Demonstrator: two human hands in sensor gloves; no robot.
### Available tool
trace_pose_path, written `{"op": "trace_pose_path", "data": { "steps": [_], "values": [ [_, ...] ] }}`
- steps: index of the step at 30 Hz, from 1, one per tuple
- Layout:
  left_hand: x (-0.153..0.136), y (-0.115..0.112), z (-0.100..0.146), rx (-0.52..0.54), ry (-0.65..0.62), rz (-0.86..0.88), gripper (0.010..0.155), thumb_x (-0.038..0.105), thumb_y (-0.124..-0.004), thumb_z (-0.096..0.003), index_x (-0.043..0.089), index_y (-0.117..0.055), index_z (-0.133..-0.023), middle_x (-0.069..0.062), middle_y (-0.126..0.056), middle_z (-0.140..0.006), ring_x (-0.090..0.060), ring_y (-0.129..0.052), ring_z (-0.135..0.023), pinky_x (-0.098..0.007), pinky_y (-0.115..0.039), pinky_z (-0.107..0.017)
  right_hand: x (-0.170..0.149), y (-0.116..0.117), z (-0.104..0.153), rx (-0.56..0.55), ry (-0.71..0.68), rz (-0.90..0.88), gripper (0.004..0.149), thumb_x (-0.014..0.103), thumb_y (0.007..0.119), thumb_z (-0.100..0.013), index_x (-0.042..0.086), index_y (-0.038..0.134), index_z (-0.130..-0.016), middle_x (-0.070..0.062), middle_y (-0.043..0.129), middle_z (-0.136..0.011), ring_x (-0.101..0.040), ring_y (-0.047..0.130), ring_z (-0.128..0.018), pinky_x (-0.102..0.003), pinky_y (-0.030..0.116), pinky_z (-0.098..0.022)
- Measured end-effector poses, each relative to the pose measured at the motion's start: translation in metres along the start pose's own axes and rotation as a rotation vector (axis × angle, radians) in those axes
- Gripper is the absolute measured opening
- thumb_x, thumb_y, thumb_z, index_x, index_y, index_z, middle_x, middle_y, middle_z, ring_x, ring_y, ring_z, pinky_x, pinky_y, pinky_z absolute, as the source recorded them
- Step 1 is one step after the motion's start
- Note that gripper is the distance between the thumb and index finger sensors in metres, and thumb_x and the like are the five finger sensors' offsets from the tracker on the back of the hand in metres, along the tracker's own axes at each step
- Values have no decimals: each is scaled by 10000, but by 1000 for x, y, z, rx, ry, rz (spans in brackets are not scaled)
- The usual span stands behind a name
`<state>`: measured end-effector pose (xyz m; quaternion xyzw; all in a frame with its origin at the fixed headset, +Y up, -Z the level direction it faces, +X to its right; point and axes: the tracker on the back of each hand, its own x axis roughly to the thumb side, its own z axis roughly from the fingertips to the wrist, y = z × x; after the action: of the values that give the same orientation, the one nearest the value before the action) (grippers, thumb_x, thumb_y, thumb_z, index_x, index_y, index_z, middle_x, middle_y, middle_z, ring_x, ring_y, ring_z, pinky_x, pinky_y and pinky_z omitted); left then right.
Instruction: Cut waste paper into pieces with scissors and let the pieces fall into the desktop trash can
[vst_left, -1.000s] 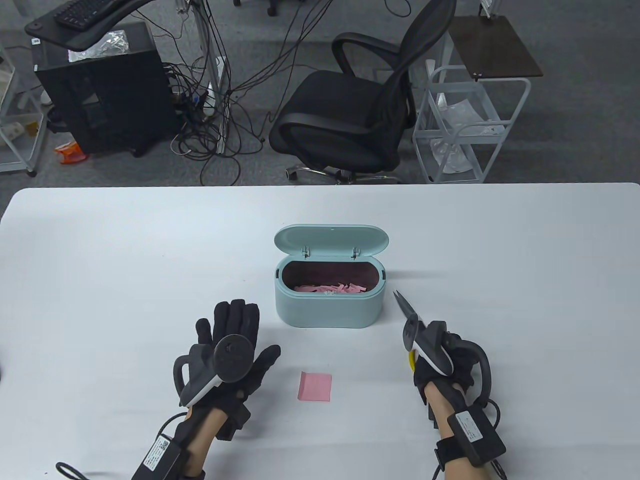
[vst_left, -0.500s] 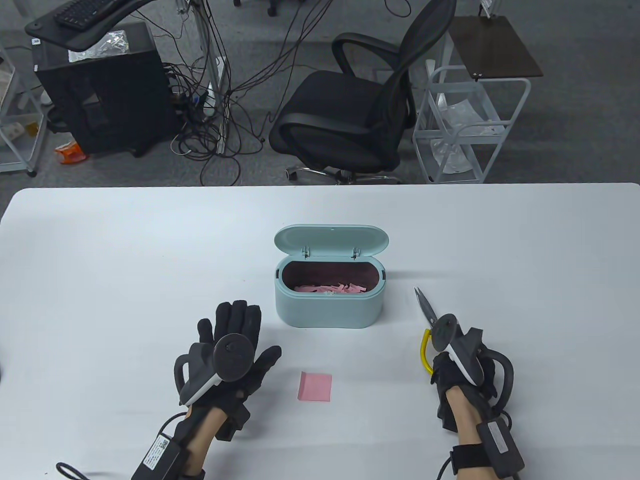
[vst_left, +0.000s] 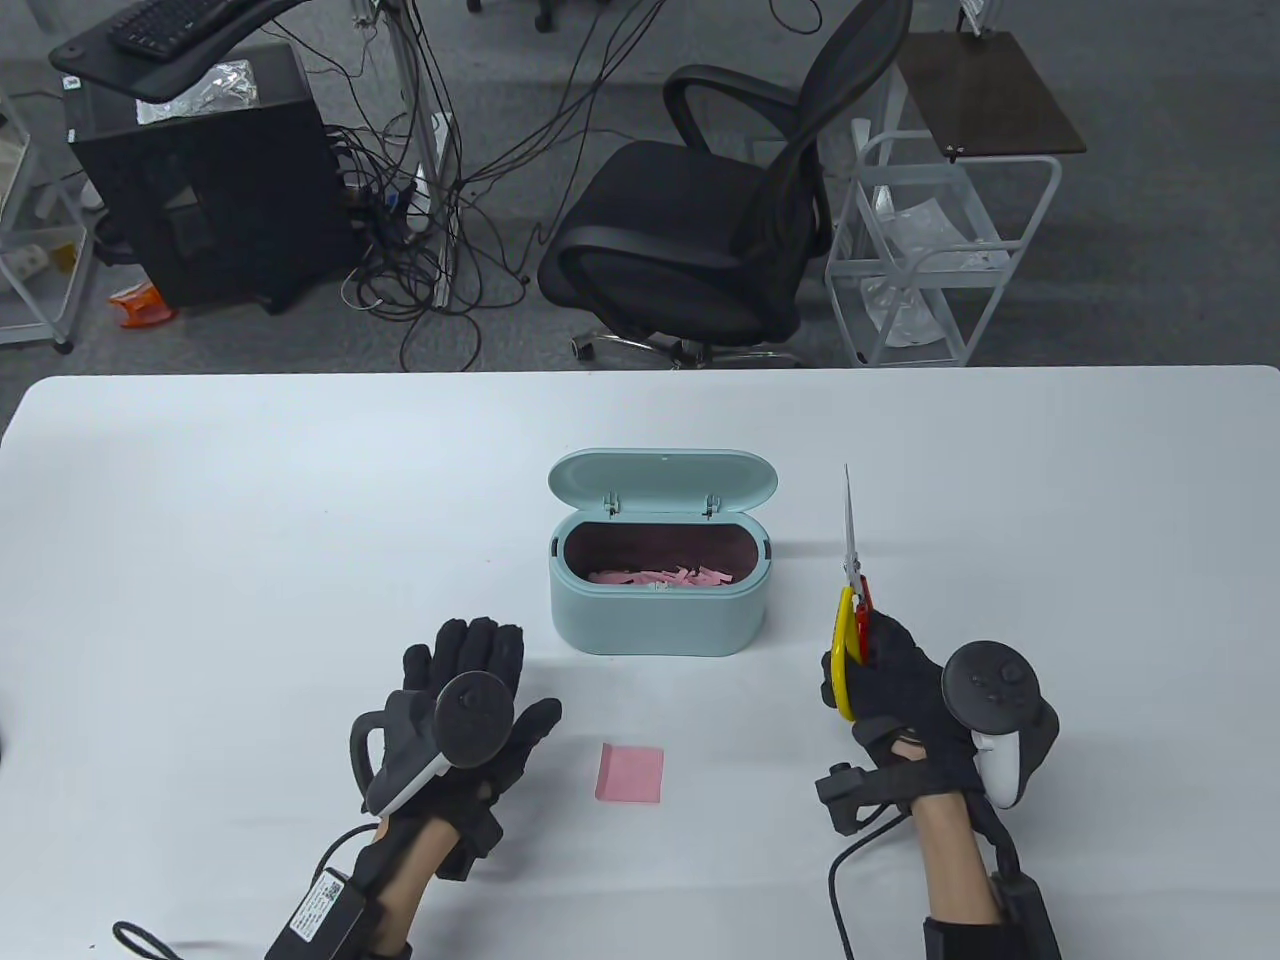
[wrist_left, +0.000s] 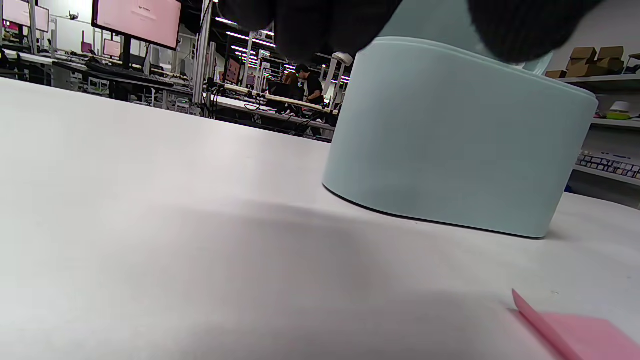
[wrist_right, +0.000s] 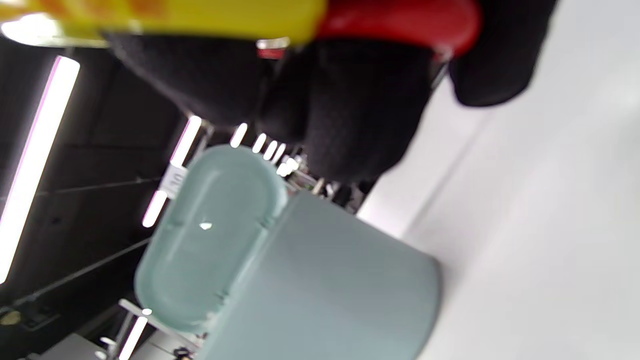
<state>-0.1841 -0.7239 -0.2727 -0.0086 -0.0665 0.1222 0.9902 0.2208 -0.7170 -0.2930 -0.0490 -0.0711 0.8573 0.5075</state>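
A mint-green desktop trash can (vst_left: 655, 620) stands mid-table with its lid up and pink paper scraps (vst_left: 660, 577) inside. The can also fills the left wrist view (wrist_left: 450, 150) and shows tilted in the right wrist view (wrist_right: 320, 290). A square of pink paper (vst_left: 630, 772) lies flat in front of the can, its corner visible low in the left wrist view (wrist_left: 575, 335). My left hand (vst_left: 480, 690) rests flat on the table left of the paper, holding nothing. My right hand (vst_left: 880, 680) grips the yellow-and-red handles of scissors (vst_left: 852, 560), blades closed and pointing away, right of the can.
The white table (vst_left: 250, 500) ends at its far edge, with an office chair (vst_left: 720, 200), a white wire cart (vst_left: 930, 250) and a computer tower (vst_left: 200, 180) on the floor beyond.
My right hand has turned over and shifted right, swinging the scissors from pointing up-left toward the can to pointing straight away. The left hand has barely moved.
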Motion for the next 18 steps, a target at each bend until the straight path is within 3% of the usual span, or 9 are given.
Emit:
{"op": "trace_pose_path", "data": {
  "steps": [2, 6, 11, 16, 18],
  "values": [
    [6, -1, 1, -10, -8, -60, 759, 634, -754, -430, 206, -689, -1053, -77, -694, -1123, -406, -640, -1047, -626, -452, -767, 3, 0, 2, -6, -29, 22, 618, 416, 858, -373, 86, 688, -867, 5, 958, -626, -167, 1061, -391, -519, 818, -554],
    [21, -14, 1, -82, -32, -109, 678, 636, -758, -426, 222, -802, -962, -45, -822, -1018, -382, -780, -950, -604, -526, -755, 4, 1, 2, -4, -48, 37, 622, 416, 861, -371, 83, 689, -868, 5, 960, -626, -168, 1061, -392, -520, 819, -553],
    [41, -37, -5, -192, -27, -144, 646, 641, -749, -429, 227, -847, -916, -34, -878, -958, -366, -837, -897, -589, -563, -743, 3, 1, 2, -4, -43, 51, 624, 414, 862, -371, 81, 690, -869, 2, 960, -628, -170, 1061, -392, -521, 818, -553],
    [54, -56, -16, -315, 78, -132, 685, 695, -745, -406, 233, -866, -897, -25, -901, -927, -356, -867, -864, -580, -599, -728, 3, 2, 1, -4, -38, 54, 625, 414, 863, -371, 81, 689, -870, 1, 961, -627, -172, 1061, -393, -521, 818, -554],
    [57, -57, -18, -292, 119, -156, 698, 703, -763, -392, 226, -858, -892, -26, -892, -918, -357, -862, -858, -585, -597, -726, 3, 2, 1, -4, -34, 57, 625, 413, 863, -371, 81, 689, -870, 1, 960, -628, -172, 1061, -393, -522, 817, -554]
  ]
}}
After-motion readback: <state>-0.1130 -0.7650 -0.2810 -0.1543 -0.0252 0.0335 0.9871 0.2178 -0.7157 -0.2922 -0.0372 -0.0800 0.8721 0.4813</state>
